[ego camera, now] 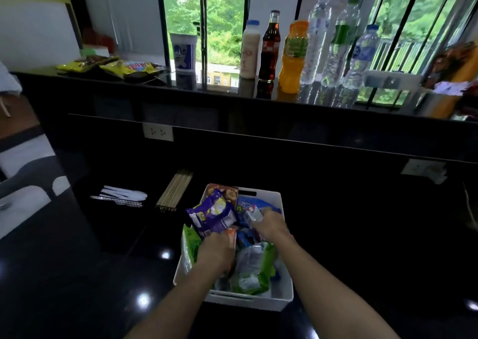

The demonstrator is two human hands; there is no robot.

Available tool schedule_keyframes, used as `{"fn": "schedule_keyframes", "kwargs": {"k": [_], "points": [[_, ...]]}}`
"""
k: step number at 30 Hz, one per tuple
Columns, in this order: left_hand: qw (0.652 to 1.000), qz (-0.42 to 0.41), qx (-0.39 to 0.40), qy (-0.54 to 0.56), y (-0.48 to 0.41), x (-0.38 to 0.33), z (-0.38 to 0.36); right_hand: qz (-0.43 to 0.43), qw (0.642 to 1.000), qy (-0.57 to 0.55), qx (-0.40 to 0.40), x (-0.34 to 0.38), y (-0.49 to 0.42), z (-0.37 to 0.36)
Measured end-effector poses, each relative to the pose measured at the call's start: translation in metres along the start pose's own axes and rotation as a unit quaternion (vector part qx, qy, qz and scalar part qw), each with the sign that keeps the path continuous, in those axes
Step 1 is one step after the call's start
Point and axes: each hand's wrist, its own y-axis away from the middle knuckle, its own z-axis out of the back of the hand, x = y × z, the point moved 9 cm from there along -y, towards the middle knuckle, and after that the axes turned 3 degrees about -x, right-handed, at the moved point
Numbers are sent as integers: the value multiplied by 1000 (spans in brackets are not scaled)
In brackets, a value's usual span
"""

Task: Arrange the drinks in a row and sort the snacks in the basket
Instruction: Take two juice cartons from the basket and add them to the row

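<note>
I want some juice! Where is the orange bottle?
In the head view, the orange bottle stands upright on the black ledge by the window, right of centre, between the cola bottle and a clear water bottle.

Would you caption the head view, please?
Left hand and right hand sort snacks in a white basket; bottles line the ledge.

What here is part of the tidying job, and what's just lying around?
Part of the job: white basket, purple packet, green packet, clear packet, row of bottles, yellow snack bags, left hand, right hand.
Lying about: wooden sticks, plastic spoons, wall socket.
</note>
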Motion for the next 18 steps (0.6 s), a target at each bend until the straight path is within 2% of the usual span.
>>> {"fn": "schedule_keyframes", "kwargs": {"k": [3, 7, 10, 15, 18], "points": [[997, 50, 21, 46, 2, 2, -16, -12, 1000, 2, -26, -9, -1, -12], [997, 63, 6, 42, -7, 4, -20, 5, 995, 72, -65, -12, -8, -20], [997, 73, 12, 33, -11, 6, -21, 1, 995, 77, -68, -12, -9, -18], [995, 59, -1, 77, -7, 5, -4, 7, 997, 10, -78, -29, 3, 5], [993, 17, -18, 114, -6, -4, 32, 39, 995, -32, -91, -23, 7, 41]]}}
